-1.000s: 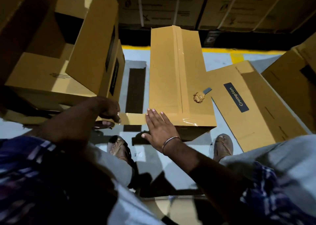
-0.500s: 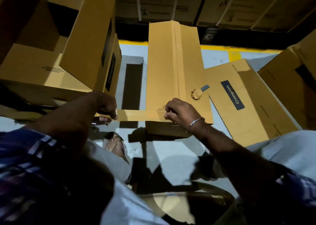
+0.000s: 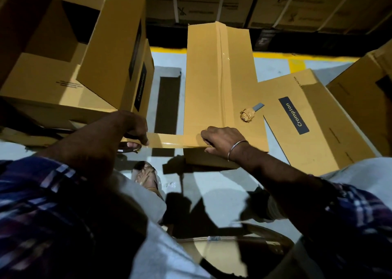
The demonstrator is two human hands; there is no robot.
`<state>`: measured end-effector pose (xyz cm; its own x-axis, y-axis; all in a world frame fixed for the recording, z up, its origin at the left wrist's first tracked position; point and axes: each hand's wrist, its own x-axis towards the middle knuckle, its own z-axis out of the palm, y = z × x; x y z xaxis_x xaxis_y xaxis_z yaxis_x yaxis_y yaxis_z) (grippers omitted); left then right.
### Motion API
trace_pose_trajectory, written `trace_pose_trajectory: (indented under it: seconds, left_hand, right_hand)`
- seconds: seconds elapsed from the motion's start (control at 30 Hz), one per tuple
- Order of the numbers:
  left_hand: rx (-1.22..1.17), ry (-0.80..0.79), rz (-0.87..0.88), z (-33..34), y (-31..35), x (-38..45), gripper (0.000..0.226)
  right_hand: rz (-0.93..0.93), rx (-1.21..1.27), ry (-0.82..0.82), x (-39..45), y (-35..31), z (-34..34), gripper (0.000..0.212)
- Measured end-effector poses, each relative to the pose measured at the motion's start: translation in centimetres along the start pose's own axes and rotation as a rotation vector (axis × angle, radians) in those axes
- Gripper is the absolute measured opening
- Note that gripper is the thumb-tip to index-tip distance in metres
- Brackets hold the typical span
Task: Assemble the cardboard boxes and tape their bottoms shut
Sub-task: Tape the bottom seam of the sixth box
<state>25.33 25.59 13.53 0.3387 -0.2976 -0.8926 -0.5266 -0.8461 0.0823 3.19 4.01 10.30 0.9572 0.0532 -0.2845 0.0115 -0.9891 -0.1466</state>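
A tall brown cardboard box stands bottom-up in front of me, its two flaps closed with clear tape along the middle seam. A strip of brown tape runs from the box's near edge out to the left. My left hand grips the tape roll, mostly hidden under the fingers, and holds the strip taut. My right hand, with a metal bangle at the wrist, is curled over the near edge of the box, pressing the tape end down. A crumpled wad of tape lies on the box's right flap.
Assembled open boxes stand at the left. A flattened Crompton box lies on the floor at the right, with another box beyond it. Strapped cartons line the back behind a yellow floor line. My sandalled foot is below the box.
My right hand went from lying flat near the box edge to curling into a fist on the tape end. The view has moved closer to the box. The left hand kept the strip taut.
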Motion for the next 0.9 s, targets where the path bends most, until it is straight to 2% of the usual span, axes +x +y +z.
trace_pose_trajectory:
  seconds: [0.17, 0.27, 0.37, 0.5, 0.73, 0.83, 0.9]
  left_hand:
    - [-0.036, -0.003, -0.020, 0.2, -0.1, 0.1, 0.020]
    - [-0.008, 0.010, -0.010, 0.1, 0.1, -0.1, 0.020]
    - [-0.028, -0.005, -0.019, 0.0, 0.0, -0.1, 0.020]
    - [-0.036, -0.007, -0.024, 0.1, -0.2, 0.0, 0.021]
    - [-0.028, -0.026, -0.012, -0.1, -0.4, 0.2, 0.021]
    - [-0.010, -0.003, -0.026, 0.0, -0.1, 0.2, 0.021]
    - [0.044, 0.021, -0.031, 0.1, 0.1, 0.2, 0.021]
  right_hand:
    - [0.082, -0.094, 0.023, 0.5, -1.6, 0.0, 0.041]
    - [0.058, -0.125, 0.083, 1.3, -3.2, -0.8, 0.049]
    - [0.014, -0.083, 0.103, 2.6, -5.3, -1.2, 0.043]
    - [0.058, -0.041, 0.045, 4.0, -6.3, -0.5, 0.033]
    - [0.067, 0.036, 0.095, 3.0, -6.6, 0.4, 0.039]
    - [0.016, 0.152, 0.115, 0.7, -4.9, -1.0, 0.025]
    - [0.052, 0.156, 0.170, -1.3, -2.1, -2.2, 0.020]
